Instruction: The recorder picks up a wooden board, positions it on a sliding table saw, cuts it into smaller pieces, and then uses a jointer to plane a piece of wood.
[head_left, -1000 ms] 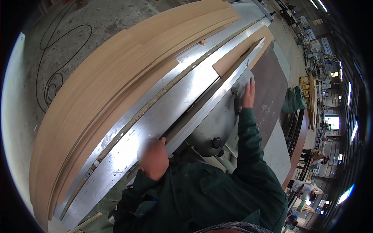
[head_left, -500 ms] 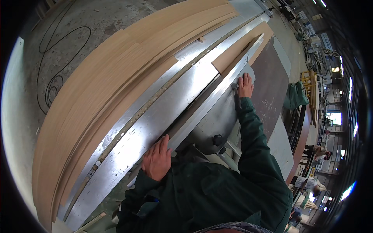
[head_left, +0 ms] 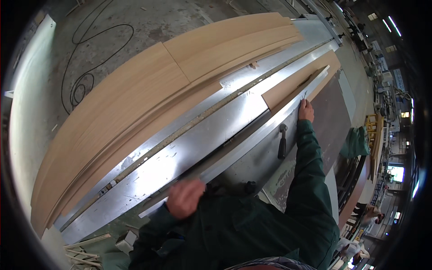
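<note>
A long silver metal fence point(head_left: 265, 130) runs diagonally across the machine table. My right hand point(head_left: 306, 111) is at its near side toward the far end, fingers curled against its edge. Below that hand, a lever with a black handle point(head_left: 282, 146) sticks out of the grey fence bracket point(head_left: 249, 164), untouched. My left hand point(head_left: 185, 198), smeared by motion, is at the fence's near end close to my body; its fingers cannot be made out. Beyond the fence lies a flat light-brown wooden board point(head_left: 288, 90), partly hidden under it.
Long wood-grain panels point(head_left: 135, 85) lie stacked along the metal sliding table point(head_left: 234, 110) on the left. A black cable point(head_left: 130, 33) coils on the floor. Green cloth point(head_left: 355, 143) and a yellow rack point(head_left: 371, 128) stand to the right. Other people point(head_left: 353, 249) are farther off.
My right hand has left the spot by the lever and moved farther along to the fence edge, uncovering the black handle. The left hand is now blurred, and the view has shifted.
</note>
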`<act>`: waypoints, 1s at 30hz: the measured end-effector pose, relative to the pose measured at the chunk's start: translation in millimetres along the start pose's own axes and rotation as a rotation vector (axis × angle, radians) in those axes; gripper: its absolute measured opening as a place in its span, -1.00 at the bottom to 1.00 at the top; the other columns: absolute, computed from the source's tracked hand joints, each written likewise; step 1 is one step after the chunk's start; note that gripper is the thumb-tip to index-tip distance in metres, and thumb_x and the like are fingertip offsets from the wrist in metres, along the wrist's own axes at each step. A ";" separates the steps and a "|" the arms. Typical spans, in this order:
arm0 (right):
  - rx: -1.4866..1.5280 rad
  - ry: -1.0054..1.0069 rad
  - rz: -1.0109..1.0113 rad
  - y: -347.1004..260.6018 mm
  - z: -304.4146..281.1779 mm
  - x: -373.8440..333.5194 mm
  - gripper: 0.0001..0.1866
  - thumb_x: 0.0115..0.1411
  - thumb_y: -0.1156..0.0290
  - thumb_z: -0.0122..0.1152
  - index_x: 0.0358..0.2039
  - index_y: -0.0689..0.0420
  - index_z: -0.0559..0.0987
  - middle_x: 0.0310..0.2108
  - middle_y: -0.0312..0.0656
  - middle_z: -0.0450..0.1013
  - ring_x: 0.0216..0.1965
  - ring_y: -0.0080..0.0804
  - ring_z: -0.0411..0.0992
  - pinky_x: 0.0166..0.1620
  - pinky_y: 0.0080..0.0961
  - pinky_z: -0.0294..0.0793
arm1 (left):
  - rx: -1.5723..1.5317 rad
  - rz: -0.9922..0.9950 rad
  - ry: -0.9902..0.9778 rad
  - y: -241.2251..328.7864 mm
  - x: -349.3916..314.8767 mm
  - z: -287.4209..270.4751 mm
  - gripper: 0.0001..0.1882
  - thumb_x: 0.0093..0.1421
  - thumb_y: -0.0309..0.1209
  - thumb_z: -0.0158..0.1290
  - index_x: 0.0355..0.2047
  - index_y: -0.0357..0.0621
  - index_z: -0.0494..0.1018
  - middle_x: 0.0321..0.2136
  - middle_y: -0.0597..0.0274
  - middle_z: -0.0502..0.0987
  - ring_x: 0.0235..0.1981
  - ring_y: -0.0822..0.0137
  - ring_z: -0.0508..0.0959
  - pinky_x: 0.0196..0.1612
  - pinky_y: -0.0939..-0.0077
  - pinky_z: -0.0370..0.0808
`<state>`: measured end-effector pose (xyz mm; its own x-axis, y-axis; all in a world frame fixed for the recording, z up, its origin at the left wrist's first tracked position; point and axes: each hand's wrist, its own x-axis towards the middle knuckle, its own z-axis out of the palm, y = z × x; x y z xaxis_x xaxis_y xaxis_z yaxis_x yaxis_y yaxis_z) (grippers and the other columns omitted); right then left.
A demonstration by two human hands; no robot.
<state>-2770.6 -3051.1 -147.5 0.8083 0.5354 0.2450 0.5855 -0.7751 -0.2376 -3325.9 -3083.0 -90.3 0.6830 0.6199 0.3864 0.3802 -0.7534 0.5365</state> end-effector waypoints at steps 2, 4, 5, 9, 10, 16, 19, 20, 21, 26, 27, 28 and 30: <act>0.011 -0.063 0.014 -1.0 -0.8 12.9 -0.47 0.14 -0.04 -0.26 -0.17 0.13 0.47 -0.19 0.04 0.39 -0.11 0.00 0.31 -0.06 -0.23 0.26 | -0.326 0.126 -0.225 7.9 -13.4 19.1 -0.61 0.05 -0.47 -0.07 -0.05 -0.14 0.32 -0.24 0.17 0.44 -0.24 0.24 0.47 -0.22 0.49 0.42; 0.035 -0.063 0.035 -1.4 -2.4 17.5 -0.45 0.11 -0.06 -0.26 -0.32 0.17 0.52 -0.31 0.10 0.42 -0.20 0.07 0.35 -0.12 -0.18 0.30 | -0.839 -0.098 -0.489 17.5 -19.8 43.4 -0.63 0.11 -0.46 -0.11 -0.03 -0.14 0.30 -0.16 0.09 0.39 -0.21 0.16 0.45 -0.18 0.46 0.41; 0.038 -0.063 0.028 -0.6 -3.3 18.2 -0.45 0.11 -0.06 -0.26 -0.32 0.17 0.52 -0.31 0.10 0.42 -0.20 0.07 0.35 -0.12 -0.18 0.30 | -0.838 -0.101 -0.483 19.0 -22.2 56.0 -0.63 0.11 -0.46 -0.11 -0.03 -0.14 0.30 -0.16 0.09 0.39 -0.21 0.16 0.45 -0.18 0.46 0.41; 0.019 -0.083 0.039 3.7 -3.5 21.7 -0.44 0.09 -0.09 -0.25 -0.30 0.14 0.52 -0.29 0.09 0.42 -0.19 0.07 0.35 -0.12 -0.18 0.31 | -0.539 -0.471 -0.409 17.0 -47.1 99.5 -0.65 0.15 -0.28 -0.11 -0.09 -0.18 0.32 -0.23 0.03 0.42 -0.17 0.09 0.42 -0.14 0.37 0.39; 0.024 -0.089 0.040 4.1 -3.9 21.3 -0.43 0.09 -0.10 -0.25 -0.29 0.13 0.52 -0.28 0.09 0.42 -0.19 0.07 0.35 -0.12 -0.18 0.31 | -0.359 -0.580 -0.452 14.3 -56.5 110.5 -0.63 0.17 -0.21 -0.13 -0.11 -0.19 0.32 -0.22 0.01 0.42 -0.16 0.07 0.41 -0.13 0.34 0.37; 0.028 -0.087 0.075 4.0 -3.8 18.8 -0.42 0.08 -0.14 -0.27 -0.27 0.07 0.52 -0.26 0.04 0.42 -0.17 0.04 0.35 -0.11 -0.18 0.30 | -0.802 -0.615 -0.732 0.3 -41.2 119.1 -0.60 0.18 -0.10 -0.17 -0.26 -0.21 0.38 -0.34 -0.08 0.44 -0.30 0.05 0.44 -0.24 0.33 0.37; 0.026 -0.142 0.096 -0.2 -6.6 19.5 -0.42 0.07 -0.16 -0.28 -0.23 0.02 0.51 -0.22 0.01 0.41 -0.13 0.02 0.33 -0.09 -0.20 0.29 | -0.818 -0.622 -0.789 5.8 -23.7 101.7 -0.57 0.20 -0.08 -0.19 -0.23 -0.22 0.39 -0.35 -0.05 0.44 -0.30 0.08 0.45 -0.21 0.36 0.36; 0.028 -0.146 0.105 -0.4 -4.2 23.0 -0.42 0.07 -0.16 -0.29 -0.23 0.01 0.51 -0.21 0.01 0.41 -0.13 0.02 0.33 -0.08 -0.20 0.29 | -0.825 -0.612 -0.800 6.4 -23.8 99.3 -0.57 0.20 -0.08 -0.19 -0.23 -0.22 0.39 -0.35 -0.05 0.44 -0.30 0.08 0.45 -0.21 0.36 0.36; 0.026 -0.152 0.092 0.6 -3.7 24.2 -0.41 0.06 -0.17 -0.28 -0.22 0.01 0.51 -0.22 0.01 0.41 -0.12 0.00 0.33 -0.08 -0.21 0.29 | -0.815 -0.625 -0.763 6.5 -25.3 97.6 -0.57 0.20 -0.09 -0.20 -0.20 -0.21 0.38 -0.33 -0.04 0.43 -0.27 0.09 0.44 -0.19 0.37 0.35; 0.001 -0.181 0.134 -1.2 -10.7 19.3 -0.39 0.05 -0.19 -0.28 -0.19 0.00 0.51 -0.21 -0.01 0.42 -0.11 -0.03 0.34 -0.06 -0.23 0.29 | -0.711 -0.613 -0.792 10.0 -11.6 66.4 -0.59 0.20 -0.15 -0.18 -0.12 -0.21 0.37 -0.30 -0.04 0.43 -0.25 0.07 0.44 -0.17 0.41 0.36; 0.004 -0.181 0.132 -3.0 -12.1 18.8 -0.39 0.05 -0.20 -0.28 -0.19 0.00 0.50 -0.21 -0.02 0.42 -0.11 -0.03 0.34 -0.06 -0.23 0.28 | -0.714 -0.613 -0.795 9.5 -11.0 60.7 -0.59 0.20 -0.15 -0.18 -0.12 -0.21 0.37 -0.30 -0.04 0.43 -0.25 0.07 0.44 -0.17 0.41 0.36; 0.008 -0.182 0.130 -4.3 -12.7 18.3 -0.39 0.05 -0.20 -0.28 -0.19 -0.01 0.50 -0.20 -0.02 0.42 -0.11 -0.04 0.34 -0.05 -0.23 0.28 | -0.733 -0.617 -0.826 8.2 -10.4 55.0 -0.58 0.19 -0.13 -0.17 -0.13 -0.21 0.37 -0.29 -0.06 0.44 -0.26 0.03 0.45 -0.18 0.37 0.37; -0.003 -0.184 0.135 -4.3 -12.5 19.3 -0.38 0.05 -0.21 -0.28 -0.18 -0.01 0.50 -0.20 -0.02 0.42 -0.10 -0.05 0.34 -0.05 -0.24 0.28 | -0.758 -0.614 -0.855 5.7 -9.5 44.6 -0.56 0.17 -0.12 -0.17 -0.14 -0.22 0.37 -0.28 -0.08 0.45 -0.27 -0.01 0.46 -0.19 0.33 0.39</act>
<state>-2758.3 -3041.6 -130.0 0.8773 0.4787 0.0350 0.4711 -0.8448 -0.2539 -3302.4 -3103.0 -124.4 0.8099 0.2700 -0.5208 0.5179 0.0879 0.8509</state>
